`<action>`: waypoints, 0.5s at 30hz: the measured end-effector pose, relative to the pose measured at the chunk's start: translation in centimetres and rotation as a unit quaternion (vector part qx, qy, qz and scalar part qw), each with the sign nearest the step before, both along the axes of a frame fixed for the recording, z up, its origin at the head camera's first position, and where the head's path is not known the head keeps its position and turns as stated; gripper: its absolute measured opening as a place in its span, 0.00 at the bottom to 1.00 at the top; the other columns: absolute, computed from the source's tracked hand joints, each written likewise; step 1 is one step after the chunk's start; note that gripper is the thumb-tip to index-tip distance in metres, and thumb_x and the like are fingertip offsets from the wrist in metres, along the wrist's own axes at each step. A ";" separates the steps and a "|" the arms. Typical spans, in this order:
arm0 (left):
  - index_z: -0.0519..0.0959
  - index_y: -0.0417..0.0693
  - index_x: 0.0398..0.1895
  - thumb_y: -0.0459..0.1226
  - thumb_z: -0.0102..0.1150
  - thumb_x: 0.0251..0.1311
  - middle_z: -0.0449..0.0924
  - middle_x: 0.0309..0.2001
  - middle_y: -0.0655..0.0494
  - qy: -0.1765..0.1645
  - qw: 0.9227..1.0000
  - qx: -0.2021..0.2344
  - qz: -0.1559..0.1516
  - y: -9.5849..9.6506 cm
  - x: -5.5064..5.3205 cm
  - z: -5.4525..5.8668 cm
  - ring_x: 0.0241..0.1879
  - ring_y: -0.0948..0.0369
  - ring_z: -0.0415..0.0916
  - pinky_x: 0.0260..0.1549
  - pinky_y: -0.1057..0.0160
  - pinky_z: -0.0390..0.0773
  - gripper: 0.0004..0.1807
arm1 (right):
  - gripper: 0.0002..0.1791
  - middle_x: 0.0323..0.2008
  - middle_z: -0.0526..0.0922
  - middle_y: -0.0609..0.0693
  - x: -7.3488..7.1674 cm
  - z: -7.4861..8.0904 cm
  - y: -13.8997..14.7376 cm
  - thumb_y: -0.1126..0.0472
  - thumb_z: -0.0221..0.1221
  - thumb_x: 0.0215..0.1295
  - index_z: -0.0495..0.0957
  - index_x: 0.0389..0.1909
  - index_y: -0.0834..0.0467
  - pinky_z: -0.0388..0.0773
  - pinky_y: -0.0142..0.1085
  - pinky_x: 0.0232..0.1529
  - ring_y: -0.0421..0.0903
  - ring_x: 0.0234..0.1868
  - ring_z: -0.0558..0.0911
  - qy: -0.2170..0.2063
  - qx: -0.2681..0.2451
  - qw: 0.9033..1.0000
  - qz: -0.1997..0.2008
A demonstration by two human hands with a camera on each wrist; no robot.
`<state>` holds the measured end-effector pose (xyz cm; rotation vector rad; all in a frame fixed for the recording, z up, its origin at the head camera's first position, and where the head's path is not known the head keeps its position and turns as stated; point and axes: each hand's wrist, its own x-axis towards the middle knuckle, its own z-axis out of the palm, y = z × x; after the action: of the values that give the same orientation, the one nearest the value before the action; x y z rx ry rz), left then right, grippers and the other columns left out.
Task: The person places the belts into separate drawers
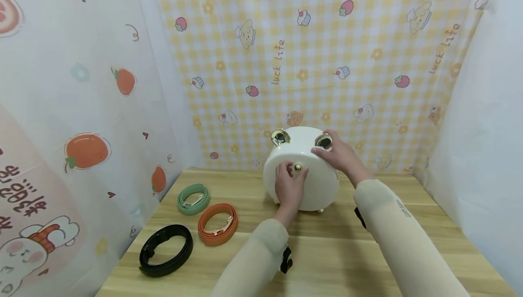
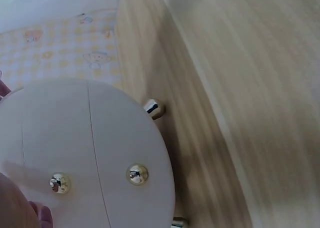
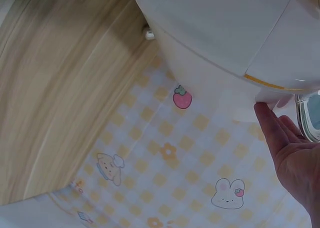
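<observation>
A white round box (image 1: 282, 183) with small drawers, gold knobs and short gold feet stands on the table. My left hand (image 1: 290, 188) is at its front, thumb and fingers on either side of a gold knob (image 1: 298, 167); a gap shows around the knob. In the left wrist view, that knob (image 2: 60, 183) and a lower knob (image 2: 137, 174) sit on separate drawer fronts. My right hand (image 1: 339, 154) rests on the box's upper right, with its thumb straight along the front edge beside the round gold-rimmed ear (image 1: 323, 141). The right wrist view shows the hand (image 3: 295, 163) against the box's side.
To the left on the wooden table (image 1: 327, 251) lie three coiled belts: green (image 1: 182, 200), orange (image 1: 208, 239) and black (image 1: 171, 265). A second gold-rimmed ear (image 1: 280, 137) tops the box. Patterned cloth (image 1: 302, 51) hangs close behind, with white sheets at both sides.
</observation>
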<state>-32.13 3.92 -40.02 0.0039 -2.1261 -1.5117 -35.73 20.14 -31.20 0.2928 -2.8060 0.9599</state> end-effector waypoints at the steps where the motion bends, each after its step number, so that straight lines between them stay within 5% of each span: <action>1: 0.74 0.51 0.49 0.47 0.71 0.57 0.71 0.42 0.58 -0.002 1.000 -0.004 0.000 0.0 -0.2 0.2 0.40 0.60 0.70 0.38 0.62 0.72 0.22 | 0.46 0.58 0.73 0.74 -0.1 0.1 -0.1 0.39 0.57 0.69 0.46 0.77 0.55 0.71 0.62 0.54 0.70 0.56 0.74 0.002 -0.001 1.000 -0.003; 7: 0.75 0.50 0.44 0.44 0.70 0.59 0.73 0.39 0.60 -0.005 1.000 -0.023 -0.002 -0.4 -1.3 0.6 0.37 0.63 0.71 0.36 0.63 0.73 0.16 | 0.46 0.58 0.71 0.75 0.0 0.4 -0.3 0.42 0.57 0.70 0.45 0.77 0.57 0.69 0.63 0.56 0.72 0.57 0.73 0.002 0.001 1.000 -0.012; 15: 0.78 0.45 0.37 0.36 0.73 0.55 0.80 0.30 0.58 0.042 0.999 0.002 -0.008 -0.6 -1.5 0.3 0.29 0.65 0.76 0.29 0.67 0.79 0.12 | 0.46 0.61 0.68 0.76 -0.1 0.5 -0.5 0.42 0.56 0.71 0.43 0.77 0.57 0.66 0.64 0.60 0.73 0.60 0.70 -0.012 0.007 1.000 -0.008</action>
<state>-33.62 3.32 -39.68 -0.0730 -2.0622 -1.4977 -35.84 19.61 -30.73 0.2623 -2.8340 0.9458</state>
